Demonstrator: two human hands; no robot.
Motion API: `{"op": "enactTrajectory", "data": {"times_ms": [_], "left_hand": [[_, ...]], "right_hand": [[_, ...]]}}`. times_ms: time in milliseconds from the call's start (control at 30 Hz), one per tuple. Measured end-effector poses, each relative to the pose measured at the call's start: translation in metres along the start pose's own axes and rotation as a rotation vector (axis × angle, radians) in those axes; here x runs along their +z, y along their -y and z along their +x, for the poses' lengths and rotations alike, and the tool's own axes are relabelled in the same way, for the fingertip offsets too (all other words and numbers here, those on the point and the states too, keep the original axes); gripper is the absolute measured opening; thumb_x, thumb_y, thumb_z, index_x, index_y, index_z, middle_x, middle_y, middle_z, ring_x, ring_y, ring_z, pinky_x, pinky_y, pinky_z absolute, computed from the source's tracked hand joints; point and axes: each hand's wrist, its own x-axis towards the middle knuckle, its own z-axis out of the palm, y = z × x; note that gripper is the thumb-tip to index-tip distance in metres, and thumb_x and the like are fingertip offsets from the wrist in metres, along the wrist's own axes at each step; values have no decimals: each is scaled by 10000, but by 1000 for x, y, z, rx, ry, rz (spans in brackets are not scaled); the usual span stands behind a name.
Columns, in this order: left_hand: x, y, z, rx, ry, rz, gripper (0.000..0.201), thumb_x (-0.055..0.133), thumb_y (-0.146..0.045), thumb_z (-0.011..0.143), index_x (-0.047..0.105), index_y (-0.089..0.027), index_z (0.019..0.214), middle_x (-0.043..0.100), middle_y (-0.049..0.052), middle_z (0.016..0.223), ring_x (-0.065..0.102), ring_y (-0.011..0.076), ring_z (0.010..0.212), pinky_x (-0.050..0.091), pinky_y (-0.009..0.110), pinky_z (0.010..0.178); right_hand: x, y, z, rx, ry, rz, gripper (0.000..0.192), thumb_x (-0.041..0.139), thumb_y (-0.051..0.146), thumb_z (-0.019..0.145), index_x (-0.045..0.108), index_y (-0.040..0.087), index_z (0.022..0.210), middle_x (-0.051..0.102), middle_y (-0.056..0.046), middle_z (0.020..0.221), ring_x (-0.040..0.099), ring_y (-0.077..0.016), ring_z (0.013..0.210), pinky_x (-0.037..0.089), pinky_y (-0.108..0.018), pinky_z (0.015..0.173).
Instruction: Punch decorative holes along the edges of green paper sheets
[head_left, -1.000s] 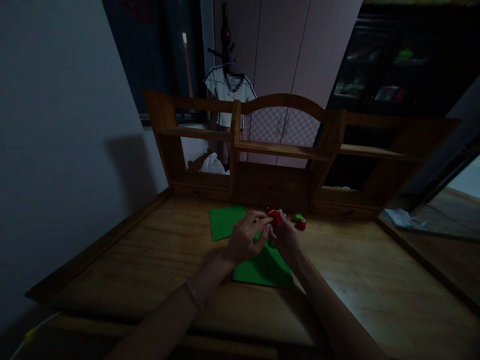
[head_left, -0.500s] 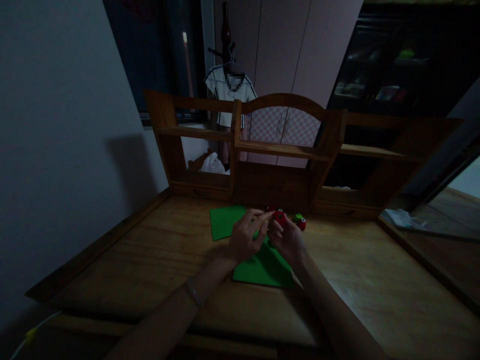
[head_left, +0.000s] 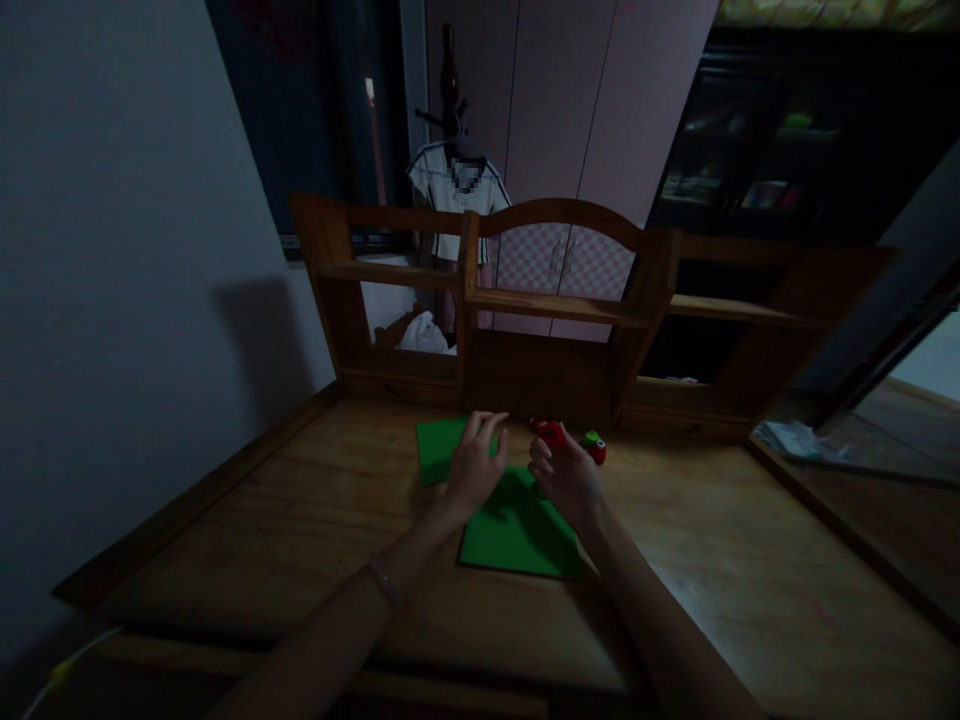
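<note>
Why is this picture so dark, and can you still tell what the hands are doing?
Head view: the room is dim and colours look muted, with a soft shadow on the left wall. Straight edges bow toward the borders, a wide-lens distortion. The right hand holds a small red thing, its details lost in the gloom; the left hand hovers open over the green paper.

Matt green paper sheets (head_left: 517, 525) on a smooth, grainy wooden desk (head_left: 300, 520).

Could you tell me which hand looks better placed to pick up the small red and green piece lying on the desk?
Right. The right hand is beside the red and green piece; the left hand hovers over the green sheets.
</note>
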Motion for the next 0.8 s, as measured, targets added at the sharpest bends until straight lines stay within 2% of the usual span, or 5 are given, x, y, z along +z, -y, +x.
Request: {"op": "enactTrajectory", "data": {"times_ms": [133,367,533,700,800], "left_hand": [[2,31,9,-72,59,102,275,478,-272,853,564,-200,1104,498,76,1070,512,199,1027,406,357,913],[-41,88,17,-186,527,331,493,568,-545,722,604,-174,1044,522,108,1093,493,261,1050,382,378,916],[-72,79,6,-37,732,380,716,615,-575,663,461,-216,1263,427,126,1311,450,288,1153,370,347,916],[-67,60,-3,153,737,590,305,483,-340,825,605,-173,1050,633,133,1007,583,255,931,394,340,800],[-62,59,1,207,743,675,236,434,-223,846,638,-161,948,667,125,845,613,239,802,397,322,710]], "right_hand": [[-6,0,3,-4,-42,-44,247,498,449,859,585,224,912,548,1,729,369,-85,451,337,-186,405],[-17,-4,11,-33,-46,-138,268,626,320,785,627,168,1006,569,5,733,367,-43,442,288,-136,360],[-25,-11,14,-100,-110,-266,272,697,289,732,651,171,974,628,-29,846,518,-71,579,426,-157,491],[-24,-9,12,-149,-109,-241,326,759,266,665,659,190,966,657,-56,927,595,-132,722,484,-240,662],[-24,-6,13,-154,-131,-218,322,778,263,642,672,184,936,663,-65,937,601,-144,740,487,-255,685]]}}
